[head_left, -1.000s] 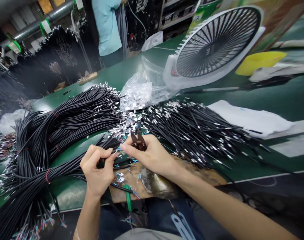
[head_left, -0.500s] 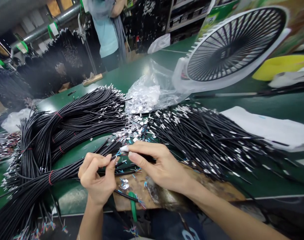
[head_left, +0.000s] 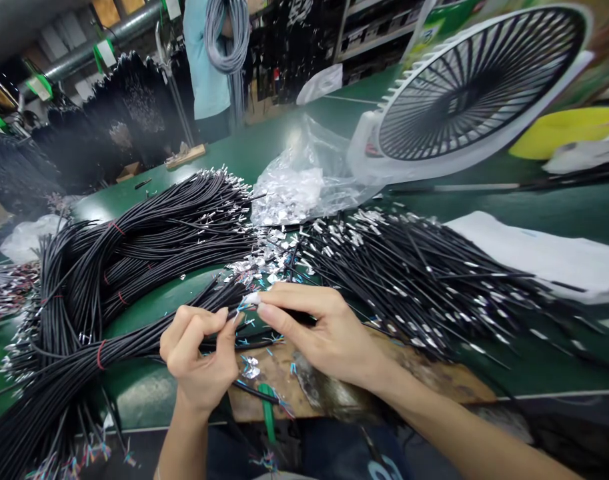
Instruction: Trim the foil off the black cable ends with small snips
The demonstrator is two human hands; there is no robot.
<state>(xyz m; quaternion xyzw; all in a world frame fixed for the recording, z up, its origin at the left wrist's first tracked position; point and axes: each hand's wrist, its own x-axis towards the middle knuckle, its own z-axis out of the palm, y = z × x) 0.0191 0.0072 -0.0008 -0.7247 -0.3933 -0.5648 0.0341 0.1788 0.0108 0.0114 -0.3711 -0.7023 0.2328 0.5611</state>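
My left hand point(head_left: 199, 350) is closed in a pinch around a black cable near its stripped end. Thin blue and coloured wires point(head_left: 244, 305) stick out of that end toward my right hand point(head_left: 324, 333). Thumb and index finger of my right hand pinch the wire tips. Something whitish sits at its index fingertip; I cannot tell if it is a finger cover or a held piece. Below the hands, a wooden board point(head_left: 344, 397) carries wire scraps, a crumpled foil piece point(head_left: 251, 367) and a green strap point(head_left: 267, 413).
Bundled black cables point(head_left: 149, 240) curve across the left of the green table. Loose cables with silvery ends point(head_left: 404, 280) fan out at right. Foil bits point(head_left: 264, 257) lie between them, beside a clear plastic bag point(head_left: 304, 187). A fan point(head_left: 479, 87) stands behind; a person point(head_left: 209, 73) holds coiled grey cable.
Both my hands have shifted very slightly and keep their pinch on the cable and wires. In the background, the person has moved and a grey cable coil now shows.
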